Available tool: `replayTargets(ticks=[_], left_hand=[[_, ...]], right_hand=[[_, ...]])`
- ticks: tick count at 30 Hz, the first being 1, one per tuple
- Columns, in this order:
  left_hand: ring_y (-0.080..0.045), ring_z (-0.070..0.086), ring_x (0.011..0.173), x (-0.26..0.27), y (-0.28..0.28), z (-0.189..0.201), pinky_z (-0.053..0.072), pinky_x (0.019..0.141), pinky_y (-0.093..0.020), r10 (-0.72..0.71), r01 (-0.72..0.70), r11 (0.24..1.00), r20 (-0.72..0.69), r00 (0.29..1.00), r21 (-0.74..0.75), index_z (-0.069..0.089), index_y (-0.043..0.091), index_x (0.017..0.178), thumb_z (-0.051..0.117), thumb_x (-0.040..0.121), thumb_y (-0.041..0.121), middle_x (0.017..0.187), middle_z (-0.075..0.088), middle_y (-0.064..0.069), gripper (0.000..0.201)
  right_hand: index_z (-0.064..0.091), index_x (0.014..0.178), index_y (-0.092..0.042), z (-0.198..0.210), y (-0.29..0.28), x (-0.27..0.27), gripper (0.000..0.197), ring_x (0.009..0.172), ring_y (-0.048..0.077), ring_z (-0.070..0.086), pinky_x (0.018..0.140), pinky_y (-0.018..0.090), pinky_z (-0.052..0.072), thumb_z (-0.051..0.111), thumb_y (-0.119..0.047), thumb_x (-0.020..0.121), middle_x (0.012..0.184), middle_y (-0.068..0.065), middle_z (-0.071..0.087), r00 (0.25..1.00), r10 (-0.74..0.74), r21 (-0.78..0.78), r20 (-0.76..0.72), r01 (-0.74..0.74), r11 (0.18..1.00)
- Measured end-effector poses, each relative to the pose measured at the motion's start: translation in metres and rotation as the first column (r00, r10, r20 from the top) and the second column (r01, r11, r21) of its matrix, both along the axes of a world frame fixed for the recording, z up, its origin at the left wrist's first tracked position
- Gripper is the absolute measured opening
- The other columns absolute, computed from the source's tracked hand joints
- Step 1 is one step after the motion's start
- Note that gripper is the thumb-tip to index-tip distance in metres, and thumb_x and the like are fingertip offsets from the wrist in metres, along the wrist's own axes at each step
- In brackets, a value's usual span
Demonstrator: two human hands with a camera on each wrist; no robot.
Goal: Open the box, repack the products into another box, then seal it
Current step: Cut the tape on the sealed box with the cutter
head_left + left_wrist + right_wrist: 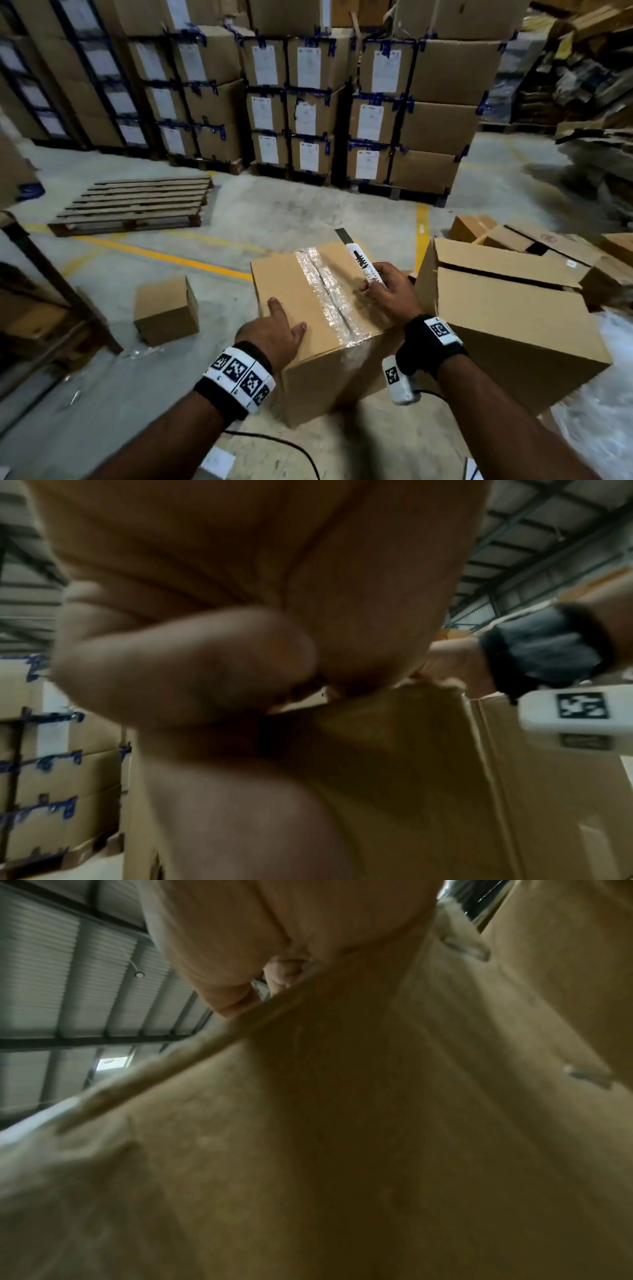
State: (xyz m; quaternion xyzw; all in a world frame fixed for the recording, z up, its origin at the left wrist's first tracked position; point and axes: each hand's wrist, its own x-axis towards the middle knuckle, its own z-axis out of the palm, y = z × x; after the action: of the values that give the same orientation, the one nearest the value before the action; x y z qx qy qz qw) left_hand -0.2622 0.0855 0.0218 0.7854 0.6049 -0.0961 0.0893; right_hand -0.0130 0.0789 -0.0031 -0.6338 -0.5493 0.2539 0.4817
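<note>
Sealed carton [308,308] sits dead centre in the head view, on the concrete floor [274,212], clear tape strip [329,294] running along the top seam from 12 toward 6 o'clock. Tape looks uncut.

Left hand [274,332] lies flat on the carton's top at about 8 o'clock of the lid, fingers straight and spread, pressing down, gripping nothing. Right hand [387,294] at 3 o'clock of the lid, fingers curled around a white utility knife [363,265]; blade end points away toward 12 o'clock, off the tape.

Second carton [507,318] just beside at 3 o'clock, flaps loose, likely the receiving box. Small box [166,310] at 9 o'clock. Pallet [137,202] at 10 o'clock, stacked cartons [308,85] at 12.

Judgement: corrugated walls stiff, top flaps give under pressure near the seam; weight unknown, probably moderate. Tape slick. Brace on the flap away from the cut line; lift by the bottom edges, never by the flaps.
</note>
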Motion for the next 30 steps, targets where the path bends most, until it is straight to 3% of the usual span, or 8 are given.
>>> replayTargets(ticks=[2,6,11,14,17,23,26,30], left_hand=[[-0.035,0.06,0.111,-0.003,-0.002,-0.003,0.046,0.09,-0.041,0.003,-0.004,1.0,0.031,1.0,0.016,0.004,0.001,0.15,0.025,0.098,0.057,0.126,0.06,-0.02,0.08],[-0.033,0.053,0.122,-0.01,0.019,-0.004,0.044,0.098,-0.043,0.023,-0.019,0.998,0.08,0.997,-0.058,-0.003,0.014,0.154,0.024,0.092,0.067,0.139,0.051,-0.018,0.086],[-0.037,0.054,0.12,-0.019,0.063,0.0,0.045,0.1,-0.043,0.054,-0.038,0.994,0.155,0.986,-0.103,0.0,0.027,0.154,0.034,0.089,0.069,0.142,0.045,-0.022,0.085],[-0.04,0.034,0.137,-0.019,0.089,0.013,0.037,0.108,-0.042,0.035,-0.02,0.995,0.156,0.987,-0.097,0.002,0.027,0.155,0.047,0.088,0.065,0.154,0.017,-0.03,0.089],[-0.039,0.022,0.143,-0.019,0.105,0.008,0.033,0.11,-0.04,0.008,0.012,0.994,0.182,0.983,-0.109,0.002,0.024,0.155,0.053,0.085,0.064,0.152,0.018,-0.034,0.095],[-0.037,0.042,0.132,-0.021,0.119,-0.005,0.041,0.101,-0.036,-0.032,0.053,0.993,0.187,0.982,-0.106,0.002,0.02,0.154,0.053,0.086,0.065,0.145,0.04,-0.025,0.096],[-0.038,0.045,0.13,-0.021,0.12,-0.007,0.041,0.102,-0.037,-0.024,0.052,0.989,0.196,0.98,-0.137,-0.005,0.023,0.154,0.05,0.088,0.063,0.146,0.04,-0.023,0.095],[-0.04,0.049,0.125,-0.021,0.119,-0.01,0.045,0.098,-0.038,-0.004,0.048,0.981,0.227,0.974,-0.188,-0.011,0.026,0.153,0.046,0.09,0.063,0.148,0.036,-0.025,0.093]], right_hand=[[0.058,0.102,-0.019,0.001,0.002,0.001,0.017,0.079,0.016,0.07,0.072,0.036,0.057,0.054,-0.005,0.092,0.083,-0.005,0.072,0.999,0.028,-0.008,0.018,-0.028,1.0],[0.06,0.101,-0.016,0.0,0.001,0.001,0.014,0.079,0.005,0.066,0.07,0.023,0.052,0.056,-0.008,0.092,0.084,-0.01,0.071,0.993,0.059,0.005,0.1,-0.06,0.998],[0.061,0.099,-0.022,-0.001,0.001,0.005,0.016,0.08,0.012,0.069,0.07,0.03,0.055,0.056,-0.009,0.092,0.087,-0.006,0.074,0.998,0.019,0.021,0.064,-0.02,1.0],[0.06,0.1,-0.033,-0.005,0.004,0.008,0.017,0.078,0.012,0.066,0.068,0.034,0.053,0.058,-0.02,0.091,0.091,-0.005,0.072,0.997,0.013,0.036,0.077,-0.016,0.999],[0.059,0.108,-0.032,-0.006,0.007,0.008,0.021,0.078,0.009,0.063,0.069,0.031,0.047,0.056,-0.028,0.087,0.092,-0.008,0.068,0.991,0.02,0.04,0.129,-0.025,0.999],[0.048,0.13,-0.028,-0.001,0.004,0.002,0.041,0.084,0.02,0.064,0.074,0.034,0.052,0.061,-0.017,0.093,0.097,0.001,0.066,0.985,0.024,-0.035,0.169,-0.018,0.999],[0.054,0.117,-0.034,0.012,0.001,-0.003,0.032,0.076,0.016,0.063,0.06,0.018,0.048,0.061,-0.015,0.092,0.089,-0.002,0.068,0.983,0.09,-0.049,0.158,-0.083,0.995],[0.058,0.125,-0.023,0.036,0.013,-0.017,0.033,0.05,0.006,0.055,0.047,0.02,0.046,0.055,-0.009,0.095,0.084,0.001,0.071,0.948,0.118,-0.155,0.295,-0.074,0.985]])
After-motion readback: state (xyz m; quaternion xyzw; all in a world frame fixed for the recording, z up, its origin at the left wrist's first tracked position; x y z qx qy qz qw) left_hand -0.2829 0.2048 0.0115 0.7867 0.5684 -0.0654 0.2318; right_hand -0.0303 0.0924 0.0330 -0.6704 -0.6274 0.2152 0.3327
